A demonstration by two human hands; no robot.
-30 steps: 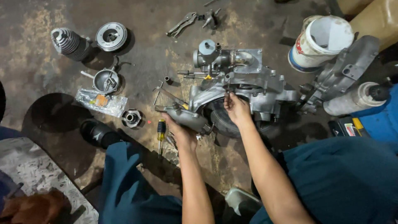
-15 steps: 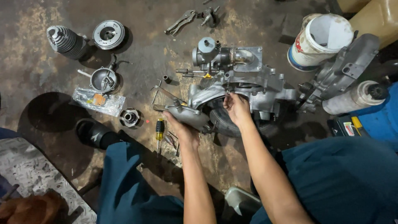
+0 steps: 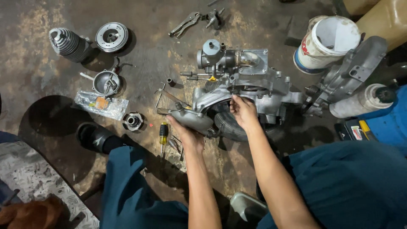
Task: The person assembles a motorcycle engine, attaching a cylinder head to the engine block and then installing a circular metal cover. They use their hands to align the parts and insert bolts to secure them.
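A grey metal engine [image 3: 250,85] with a carburettor on top lies on the stained concrete floor, a small black tyre under it. My left hand [image 3: 186,133] cups the rounded cover end of the engine from below, at its near left. My right hand [image 3: 242,111] presses its fingers against the casing at the middle, above the tyre. Whether the right fingers pinch a small part is hidden. A screwdriver [image 3: 163,132] with a yellow and black handle lies just left of my left wrist.
A finned cylinder [image 3: 68,42], a round metal disc [image 3: 111,37], a small bowl-shaped part [image 3: 106,82], a plastic bag of parts [image 3: 101,106] and a bearing [image 3: 132,121] lie at left. Locking pliers [image 3: 184,23] lie at the top. A white bucket [image 3: 328,42] and another casing [image 3: 352,70] stand at right.
Both hands stay on the engine; the view has shifted slightly, with the floor parts sitting a little higher in the frame.
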